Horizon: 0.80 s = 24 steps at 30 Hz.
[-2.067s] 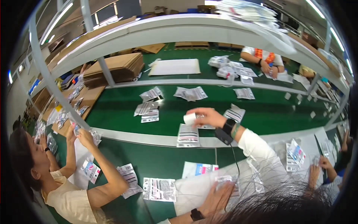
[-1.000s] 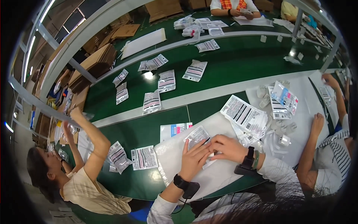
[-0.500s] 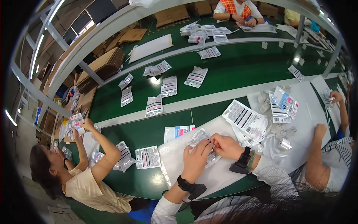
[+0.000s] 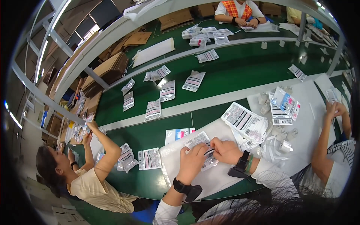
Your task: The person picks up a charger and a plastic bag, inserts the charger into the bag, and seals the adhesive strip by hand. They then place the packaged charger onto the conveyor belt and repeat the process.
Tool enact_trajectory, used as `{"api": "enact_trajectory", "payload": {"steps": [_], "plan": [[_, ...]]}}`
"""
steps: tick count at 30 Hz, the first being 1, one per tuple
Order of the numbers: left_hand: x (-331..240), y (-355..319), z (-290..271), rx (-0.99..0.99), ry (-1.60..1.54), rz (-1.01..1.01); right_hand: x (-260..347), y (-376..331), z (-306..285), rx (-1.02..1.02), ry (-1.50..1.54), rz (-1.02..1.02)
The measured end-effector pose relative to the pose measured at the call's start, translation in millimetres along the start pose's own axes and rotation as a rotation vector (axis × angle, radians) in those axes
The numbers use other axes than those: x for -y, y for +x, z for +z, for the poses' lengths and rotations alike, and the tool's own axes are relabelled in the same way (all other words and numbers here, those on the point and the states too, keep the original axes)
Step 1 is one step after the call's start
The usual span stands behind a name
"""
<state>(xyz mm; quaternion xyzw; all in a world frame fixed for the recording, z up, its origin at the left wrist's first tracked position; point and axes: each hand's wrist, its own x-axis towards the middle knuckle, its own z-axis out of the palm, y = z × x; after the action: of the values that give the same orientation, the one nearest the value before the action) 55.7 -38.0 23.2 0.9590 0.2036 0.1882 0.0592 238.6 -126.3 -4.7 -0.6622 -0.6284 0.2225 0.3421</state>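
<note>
A clear-and-silver printed pouch (image 4: 200,139) lies tilted on the white sheet in front of me, partly covered by my hands. My left hand (image 4: 192,160) has its fingers curled over the pouch's near left side. Bent at the knuckles, my right hand (image 4: 226,150) pinches at the pouch's right edge, close to the left fingertips. What sits between those fingertips is hidden. Beyond my right hand, a fanned stack of flat printed pouches (image 4: 245,122) rests on the sheet. White plug-like adapters (image 4: 285,146) lie right of that stack.
A green conveyor belt (image 4: 232,75) with scattered filled pouches (image 4: 167,90) runs beyond a pale rail. Two finished-looking pouches (image 4: 149,159) lie left of my sheet. Co-workers sit at left (image 4: 88,180), right (image 4: 330,150) and across the belt (image 4: 242,13). A metal frame post (image 4: 333,54) stands at right.
My hands stay on the pouch, the left one slightly lower and further left. Several belt pouches have shifted a little left. The left co-worker's hands dropped; the right co-worker's hands came together over a pouch.
</note>
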Motion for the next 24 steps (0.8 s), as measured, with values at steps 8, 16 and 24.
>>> {"api": "enact_trajectory", "payload": {"steps": [8, 16, 24], "plan": [[-19.8, 17.0, 9.9, -0.103, 0.419, -0.175, 2.0, -2.1, 4.5, -0.001, -0.180, -0.103], [-1.1, 12.5, 36.2, -0.181, 0.395, -0.230, -2.5, -0.1, 18.5, 0.032, -0.124, -0.174], [8.8, -10.4, 11.2, -0.054, -0.295, -0.263, 10.4, -7.3, -5.5, 0.085, -0.376, -0.088]]}}
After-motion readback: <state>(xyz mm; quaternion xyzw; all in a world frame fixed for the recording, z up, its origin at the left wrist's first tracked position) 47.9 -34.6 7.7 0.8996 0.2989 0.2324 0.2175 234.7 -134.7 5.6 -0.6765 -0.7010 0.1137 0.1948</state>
